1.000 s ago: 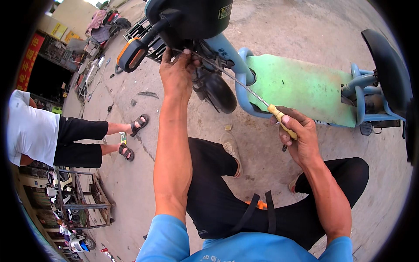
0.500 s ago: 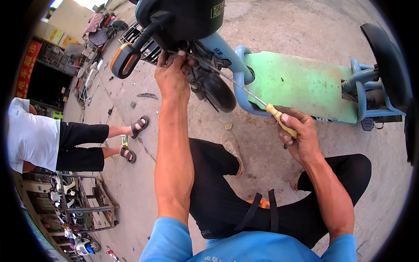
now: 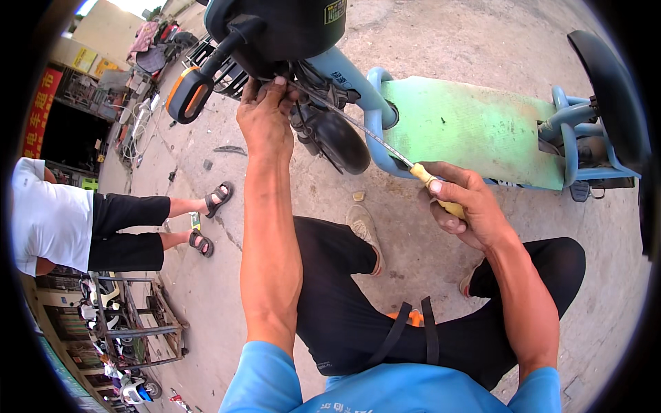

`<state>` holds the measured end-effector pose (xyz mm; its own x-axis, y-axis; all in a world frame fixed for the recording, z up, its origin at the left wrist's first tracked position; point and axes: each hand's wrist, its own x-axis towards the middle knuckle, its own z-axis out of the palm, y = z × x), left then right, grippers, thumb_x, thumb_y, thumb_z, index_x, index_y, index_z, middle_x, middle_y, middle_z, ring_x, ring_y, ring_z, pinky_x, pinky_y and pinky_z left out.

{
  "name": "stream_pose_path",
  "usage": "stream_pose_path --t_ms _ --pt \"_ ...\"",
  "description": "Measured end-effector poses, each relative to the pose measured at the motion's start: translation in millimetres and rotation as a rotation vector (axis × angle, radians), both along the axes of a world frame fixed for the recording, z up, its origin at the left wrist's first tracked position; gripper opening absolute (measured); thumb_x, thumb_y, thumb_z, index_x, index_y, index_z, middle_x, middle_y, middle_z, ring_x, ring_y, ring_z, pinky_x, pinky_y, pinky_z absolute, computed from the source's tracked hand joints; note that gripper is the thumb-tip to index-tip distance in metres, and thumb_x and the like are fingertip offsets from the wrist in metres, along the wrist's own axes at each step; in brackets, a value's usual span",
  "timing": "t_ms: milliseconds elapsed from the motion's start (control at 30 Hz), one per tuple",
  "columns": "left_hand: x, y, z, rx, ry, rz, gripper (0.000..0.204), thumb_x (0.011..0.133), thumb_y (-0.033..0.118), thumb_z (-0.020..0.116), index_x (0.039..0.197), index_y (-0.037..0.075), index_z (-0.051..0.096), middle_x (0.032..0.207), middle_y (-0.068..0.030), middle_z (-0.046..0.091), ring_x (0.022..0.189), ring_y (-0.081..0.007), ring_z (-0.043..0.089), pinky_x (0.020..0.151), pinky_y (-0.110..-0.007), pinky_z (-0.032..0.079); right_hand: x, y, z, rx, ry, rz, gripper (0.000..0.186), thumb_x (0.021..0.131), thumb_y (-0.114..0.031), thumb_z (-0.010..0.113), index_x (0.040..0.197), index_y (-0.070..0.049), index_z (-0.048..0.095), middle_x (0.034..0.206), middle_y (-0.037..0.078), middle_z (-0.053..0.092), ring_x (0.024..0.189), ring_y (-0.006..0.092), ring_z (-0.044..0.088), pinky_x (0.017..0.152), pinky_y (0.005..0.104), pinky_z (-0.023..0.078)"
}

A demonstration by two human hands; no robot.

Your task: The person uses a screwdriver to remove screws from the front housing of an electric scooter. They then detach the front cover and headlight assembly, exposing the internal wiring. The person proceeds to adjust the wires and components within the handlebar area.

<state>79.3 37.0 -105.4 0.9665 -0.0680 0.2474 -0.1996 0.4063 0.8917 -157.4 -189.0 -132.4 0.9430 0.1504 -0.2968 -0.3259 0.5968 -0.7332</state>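
The left hand point(image 3: 266, 118) reaches forward with fingers bunched; the right hand point(image 3: 474, 205) curls closed, thumb uppermost.

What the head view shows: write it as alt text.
The person's right hand holds a long metal screwdriver with a yellow handle, its shaft pointing toward the left hand by the black plastic front of a light-blue scooter with a green deck. At left stands someone in a white shirt.

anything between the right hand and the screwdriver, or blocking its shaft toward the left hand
Nothing visible: the right hand grips the yellow-handled screwdriver, and its shaft runs unobstructed toward the left hand, where the tip can't be made out.
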Motion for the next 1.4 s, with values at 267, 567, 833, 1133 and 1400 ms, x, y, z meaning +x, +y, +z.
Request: stream_pose_path --t_ms 267,567,833,1133,1400 --pt "-24 -18 7 -0.068 0.075 0.110 0.029 0.090 0.000 0.068 0.114 -0.004 0.053 0.091 -0.0106 0.065 0.076 -0.0174 0.066 0.069 -0.030 0.059 -5 26 -18 -1.906 -0.919 -0.577 0.049 0.082 -0.002 0.069 0.130 -0.003 0.061 0.089 0.014 0.065 0.065 0.0237 0.061 0.055 0.0323 0.048" --pt "-47 -27 1 0.062 0.315 -0.042 0.022 0.088 0.018 0.076 0.093 0.002 0.062 0.077 -0.0059 0.066 0.063 -0.0154 0.064 0.054 -0.026 0.056 -3 21 -15 -0.793 -0.403 -0.234 0.044 0.081 0.000 0.068 0.125 -0.001 0.064 0.094 0.014 0.064 0.067 0.0229 0.063 0.054 0.0319 0.049" --pt "-41 -25 -6 0.070 0.257 0.004 0.019 0.090 0.015 0.073 0.095 0.000 0.063 0.077 -0.0075 0.067 0.060 -0.0146 0.064 0.051 -0.024 0.054 -6 29 -12 -0.686 -0.366 -0.343 0.045 0.087 -0.003 0.066 0.132 0.000 0.057 0.090 0.007 0.064 0.071 0.0155 0.062 0.058 0.0306 0.051" --pt "-51 -31 1 -0.025 0.318 -0.118 0.019 0.098 0.019 0.062 0.101 0.001 0.063 0.083 -0.0081 0.068 0.073 -0.0184 0.067 0.063 -0.026 0.057 -9 25 -25 -1.386 -0.723 -0.499 0.045 0.080 -0.001 0.069 0.124 -0.001 0.065 0.089 0.015 0.062 0.074 0.0204 0.062 0.061 0.0327 0.050" --pt "-45 -22 -7 0.030 0.275 -0.108 0.017 0.098 0.017 0.061 0.100 0.000 0.063 0.088 -0.0097 0.069 0.078 -0.0196 0.069 0.067 -0.030 0.058 -13 -3 -19 -0.202 -0.252 -0.052 0.042 0.088 -0.009 0.065 0.129 0.000 0.060 0.096 0.012 0.063 0.080 0.0185 0.061 0.068 0.0308 0.051"
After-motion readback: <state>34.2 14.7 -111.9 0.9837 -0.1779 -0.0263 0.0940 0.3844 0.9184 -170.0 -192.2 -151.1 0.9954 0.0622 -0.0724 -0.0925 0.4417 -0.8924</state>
